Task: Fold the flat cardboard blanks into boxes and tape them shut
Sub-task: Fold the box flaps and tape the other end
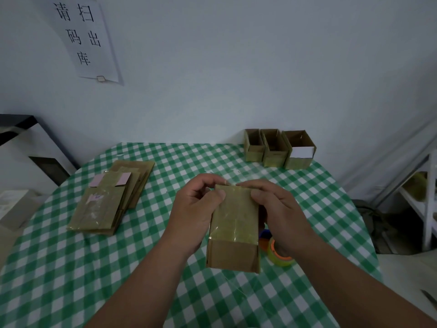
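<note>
the box (233, 223) is sitting right between the two hands, up off the desk (71, 268). its long side is pointing away from the person, with the far end up by the fingertips. the left hand (197, 209) is pinching the far left corner, thumb on top. the right hand (276, 209) is gripping the far right edge. both are equally near, so the far end looks like the next part to get pressed. the tape roll (280, 255) is lying just under the right hand.
</note>
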